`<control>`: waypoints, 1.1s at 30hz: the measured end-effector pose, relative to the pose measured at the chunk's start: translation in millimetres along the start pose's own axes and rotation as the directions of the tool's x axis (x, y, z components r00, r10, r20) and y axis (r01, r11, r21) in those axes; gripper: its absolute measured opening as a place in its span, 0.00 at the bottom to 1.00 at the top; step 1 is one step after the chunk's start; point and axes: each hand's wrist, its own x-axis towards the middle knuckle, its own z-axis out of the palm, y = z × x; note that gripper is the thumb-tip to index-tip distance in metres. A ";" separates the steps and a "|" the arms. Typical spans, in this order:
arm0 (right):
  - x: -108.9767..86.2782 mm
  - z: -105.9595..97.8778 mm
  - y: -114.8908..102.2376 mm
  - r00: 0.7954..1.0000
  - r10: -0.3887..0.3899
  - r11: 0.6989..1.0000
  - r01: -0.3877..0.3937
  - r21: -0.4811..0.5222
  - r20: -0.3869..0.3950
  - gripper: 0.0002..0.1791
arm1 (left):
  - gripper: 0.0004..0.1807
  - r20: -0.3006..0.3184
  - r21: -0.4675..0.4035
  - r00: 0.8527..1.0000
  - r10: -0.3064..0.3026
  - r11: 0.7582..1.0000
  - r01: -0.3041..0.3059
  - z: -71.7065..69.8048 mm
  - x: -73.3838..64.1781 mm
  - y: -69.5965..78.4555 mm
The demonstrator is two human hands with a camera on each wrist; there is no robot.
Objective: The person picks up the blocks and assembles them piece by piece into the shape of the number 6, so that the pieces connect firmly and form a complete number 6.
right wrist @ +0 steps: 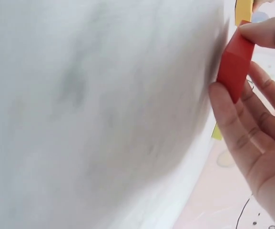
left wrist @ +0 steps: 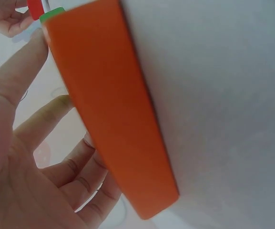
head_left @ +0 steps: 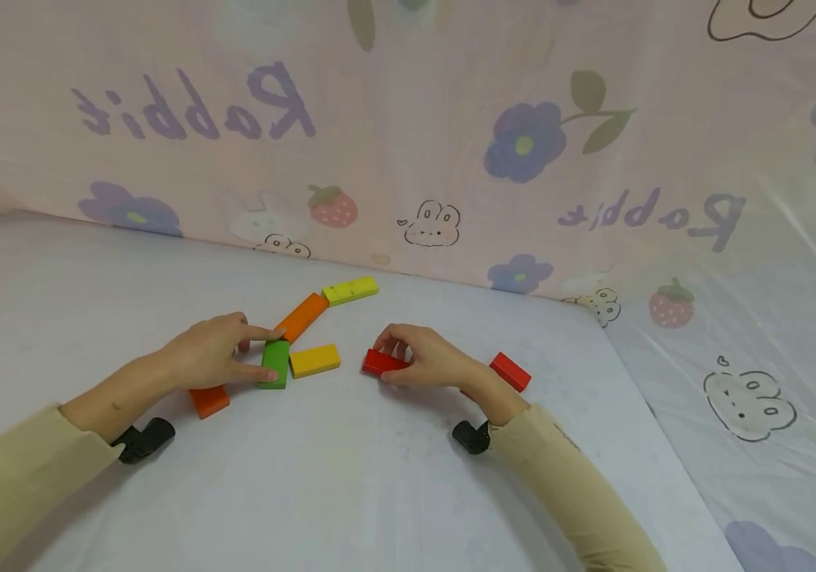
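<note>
In the head view the left hand [head_left: 210,349] reaches over a green block [head_left: 275,364], its thumb touching the block's lower part. Its index finger is stretched to where the green block meets an orange block [head_left: 303,318]. A second orange block [head_left: 209,400] lies under the left wrist and fills much of the left wrist view. The right hand [head_left: 429,356] pinches a red block [head_left: 383,363] between thumb and fingers, low over the table. From the right wrist, that red block [right wrist: 236,62] shows tilted between the fingertips. Between the hands lies a yellow block [head_left: 315,361], beside the green one.
A lime-yellow block [head_left: 350,291] touches the orange block's far end. Another red block [head_left: 510,372] lies right of the right wrist, and a sliver of red shows under that wrist. A white table [head_left: 350,477] runs back to a printed cloth [head_left: 393,143].
</note>
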 end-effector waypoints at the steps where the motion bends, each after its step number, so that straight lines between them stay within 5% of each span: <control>1: 1.8 0.3 -0.9 1.000 0.001 1.000 -0.001 -0.004 0.001 0.18 | 0.38 -0.003 0.002 1.000 0.003 1.000 -0.003 0.1 -0.3 -0.1; 33: 25.4 5.4 -19.8 0.999 -0.020 0.997 0.022 -0.067 0.032 0.19 | 0.37 -0.020 -0.001 1.000 0.003 1.000 -0.003 0.3 -3.2 0.9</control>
